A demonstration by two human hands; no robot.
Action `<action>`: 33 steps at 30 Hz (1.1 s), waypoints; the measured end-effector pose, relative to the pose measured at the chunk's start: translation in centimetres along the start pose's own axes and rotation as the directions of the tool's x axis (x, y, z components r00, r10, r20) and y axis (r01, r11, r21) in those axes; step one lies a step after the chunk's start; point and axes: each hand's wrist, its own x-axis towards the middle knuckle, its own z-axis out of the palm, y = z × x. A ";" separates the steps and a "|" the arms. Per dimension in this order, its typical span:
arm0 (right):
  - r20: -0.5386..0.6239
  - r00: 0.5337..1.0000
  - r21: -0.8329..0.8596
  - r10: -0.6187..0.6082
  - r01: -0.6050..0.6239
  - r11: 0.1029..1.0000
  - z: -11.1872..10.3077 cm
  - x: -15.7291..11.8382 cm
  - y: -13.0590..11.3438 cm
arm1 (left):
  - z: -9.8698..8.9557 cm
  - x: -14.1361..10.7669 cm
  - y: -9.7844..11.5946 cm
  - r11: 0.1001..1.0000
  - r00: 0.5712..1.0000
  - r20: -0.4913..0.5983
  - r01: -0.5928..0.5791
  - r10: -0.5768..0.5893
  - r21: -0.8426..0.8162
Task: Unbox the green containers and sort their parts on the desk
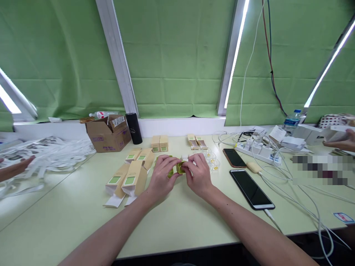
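Near the middle of the table, my left hand [164,176] and my right hand [198,175] pinch a small yellow-green piece [181,167] between them. More green material shows behind the fingers of my left hand, partly hidden. To the left lie several kraft boxes with green labels, such as an open box [135,177] with its white flaps out. Two small closed boxes [159,143] stand behind my hands, and two open ones [197,141] are further right. Clear plastic cups [214,164] with yellow centres sit just beyond my right hand.
A brown carton [108,135] and a black cylinder [134,128] stand at the back left. White straps [50,155] are heaped at left. Two phones [234,158] [252,189], cables and a power strip [257,151] lie at right. Other people's hands [16,169] [341,142] show at both sides.
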 end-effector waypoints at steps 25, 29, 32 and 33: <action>-0.073 0.991 -0.059 -0.109 0.105 0.993 -0.4 0.1 -0.2 | 0.0 0.2 0.0 1.000 0.998 -0.065 -0.022 0.023 0.016; -0.074 0.990 -0.058 -0.116 0.112 0.992 -0.4 0.1 -0.2 | 0.0 0.2 -0.1 1.000 0.997 -0.075 -0.019 0.021 0.020; -0.084 0.988 -0.064 -0.130 0.125 0.990 -0.5 0.3 -0.3 | 0.0 0.2 -0.1 0.999 0.997 -0.074 -0.013 0.015 0.030; -0.089 0.987 -0.066 -0.137 0.131 0.989 -0.5 0.3 -0.3 | 0.0 0.2 -0.1 0.999 0.997 -0.074 -0.010 0.013 0.032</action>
